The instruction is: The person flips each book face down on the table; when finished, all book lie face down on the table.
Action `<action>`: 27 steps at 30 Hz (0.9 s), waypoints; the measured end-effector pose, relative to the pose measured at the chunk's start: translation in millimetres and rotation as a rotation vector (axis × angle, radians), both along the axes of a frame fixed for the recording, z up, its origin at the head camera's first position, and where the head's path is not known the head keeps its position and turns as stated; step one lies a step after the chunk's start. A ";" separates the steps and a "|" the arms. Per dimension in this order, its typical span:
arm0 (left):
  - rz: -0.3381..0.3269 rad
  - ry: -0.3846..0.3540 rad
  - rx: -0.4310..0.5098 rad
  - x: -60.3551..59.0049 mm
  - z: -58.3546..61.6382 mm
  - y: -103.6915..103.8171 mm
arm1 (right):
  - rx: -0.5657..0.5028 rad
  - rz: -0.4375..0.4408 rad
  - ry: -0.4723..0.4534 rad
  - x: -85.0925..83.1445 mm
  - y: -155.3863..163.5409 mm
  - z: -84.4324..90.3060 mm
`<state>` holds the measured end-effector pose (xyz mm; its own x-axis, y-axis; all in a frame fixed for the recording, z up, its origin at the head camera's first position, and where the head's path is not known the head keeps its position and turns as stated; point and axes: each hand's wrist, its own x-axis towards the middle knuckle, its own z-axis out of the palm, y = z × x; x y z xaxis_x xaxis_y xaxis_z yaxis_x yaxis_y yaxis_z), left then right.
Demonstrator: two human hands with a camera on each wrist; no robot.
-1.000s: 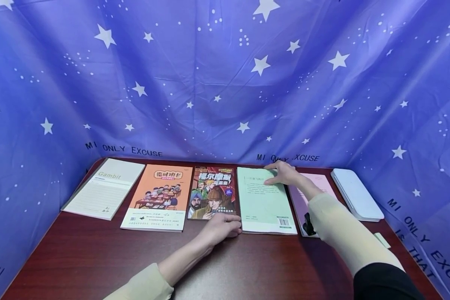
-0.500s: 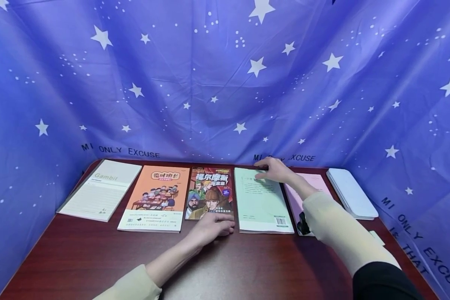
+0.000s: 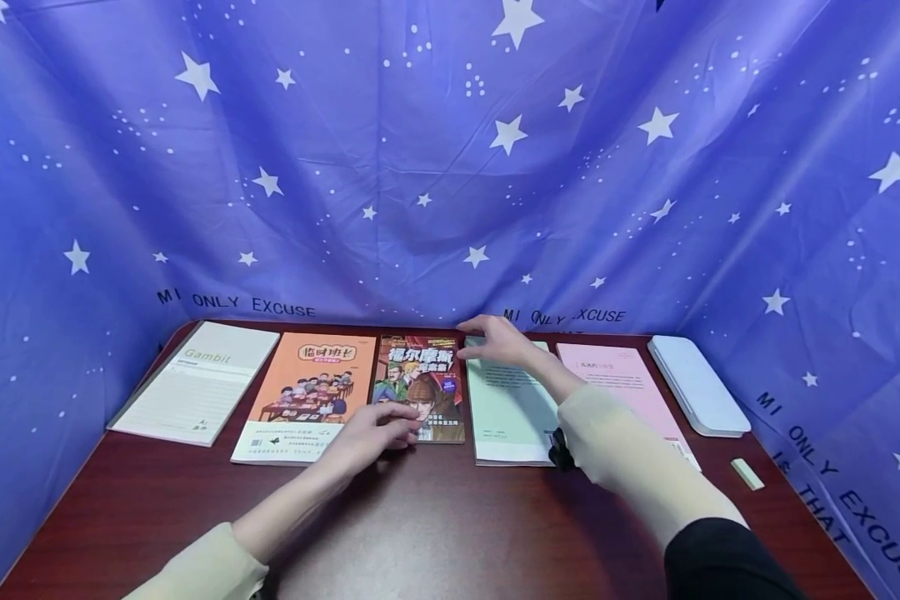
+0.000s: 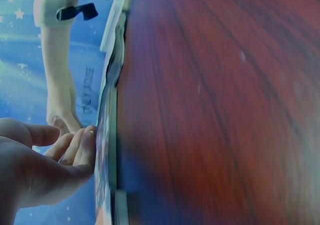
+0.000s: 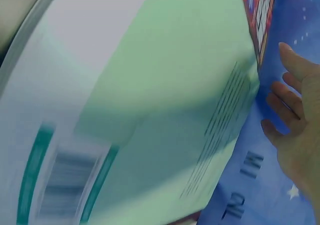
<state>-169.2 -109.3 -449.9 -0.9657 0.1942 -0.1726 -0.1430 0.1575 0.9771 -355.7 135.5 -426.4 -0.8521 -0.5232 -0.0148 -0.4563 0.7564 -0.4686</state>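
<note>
So the detective comic (image 3: 429,367) lay face up on the red-brown table (image 3: 457,533), with the green book (image 3: 510,408) at its 3 o'clock and the orange book (image 3: 311,375) at its 9. The left hand (image 3: 366,437) was at the comic's 7 o'clock corner, grip loose, fingers slightly bent (couldn't tell if the fingertips actually touched the cover). The right hand (image 3: 501,343) was by the green book's 11 o'clock corner, thumb and fingers spread wide. The pink book (image 3: 615,379) lay at the green one's 3.
</note>
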 end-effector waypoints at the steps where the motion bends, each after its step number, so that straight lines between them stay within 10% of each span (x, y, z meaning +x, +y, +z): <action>1: 0.013 -0.005 -0.003 -0.4 0.8 -3.9 | 0.005 0.007 0.004 0.0 -4.6 -0.6; 27: 0.050 0.029 -0.125 4.7 0.6 -67.9 | 0.196 0.063 -0.017 4.4 -42.6 -11.4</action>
<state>-164.5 -177.2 -449.3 -0.9785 0.1244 -0.1645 -0.1258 0.2717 0.9541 -351.4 92.9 -437.8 -0.8166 -0.5611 -0.1354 -0.4990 0.8042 -0.3229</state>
